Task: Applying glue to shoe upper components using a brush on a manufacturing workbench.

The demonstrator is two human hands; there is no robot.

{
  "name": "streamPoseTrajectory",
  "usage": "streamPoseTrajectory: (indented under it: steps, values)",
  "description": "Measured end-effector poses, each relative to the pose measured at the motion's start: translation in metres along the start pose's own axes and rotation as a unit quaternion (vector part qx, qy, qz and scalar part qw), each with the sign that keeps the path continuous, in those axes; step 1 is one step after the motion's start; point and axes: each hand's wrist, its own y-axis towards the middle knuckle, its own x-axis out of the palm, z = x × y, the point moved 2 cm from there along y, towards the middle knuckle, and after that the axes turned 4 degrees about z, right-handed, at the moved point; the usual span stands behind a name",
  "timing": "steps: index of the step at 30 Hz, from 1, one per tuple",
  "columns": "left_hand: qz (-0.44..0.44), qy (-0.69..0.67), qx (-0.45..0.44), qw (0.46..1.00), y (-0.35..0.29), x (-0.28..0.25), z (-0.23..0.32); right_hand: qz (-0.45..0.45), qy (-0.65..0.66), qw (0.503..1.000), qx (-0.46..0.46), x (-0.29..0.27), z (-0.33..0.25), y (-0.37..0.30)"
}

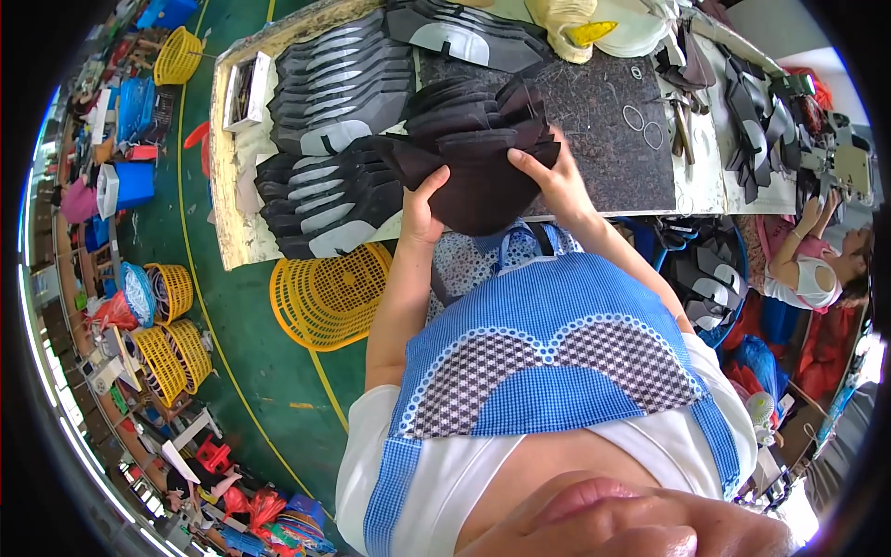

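Observation:
Between both hands is a fanned stack of black shoe-upper pieces, raised over the near edge of the worktable. My left hand grips its left side, thumb lying on the front piece. On the right side my right hand clasps it, thumb on top and the other fingers mostly hidden behind. Overlapping rows of black and grey upper pieces lie just left of the stack. A nearer row is beside my left hand, and another pile sits farther back.
A dark mat with loose rings covers part of the table. A white box stands at its left end. Below are a yellow basket and a blue bin of pieces. Another person works at right beside a machine.

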Motion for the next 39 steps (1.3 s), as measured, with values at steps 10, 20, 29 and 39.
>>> streamPoseTrajectory:
  steps: [10, 20, 29, 39]
  values:
    - [0.000, -0.018, -0.113, 0.993, -0.023, -0.006, 0.008, -0.067, -0.445, 0.727, -0.520, 0.016, -0.070, -0.024]
    - [-0.020, -0.036, -0.159, 0.986, -0.029, -0.030, -0.017, -0.140, -0.423, 0.679, -0.584, 0.033, -0.073, -0.014]
    - [-0.067, -0.053, -0.211, 0.974, -0.029, -0.026, -0.027, -0.129, -0.360, 0.906, -0.183, 0.006, -0.034, 0.012]
    - [-0.061, 0.054, -0.030, 0.996, -0.033, -0.063, 0.001, -0.199, 0.059, 0.965, 0.161, 0.000, -0.001, -0.026]
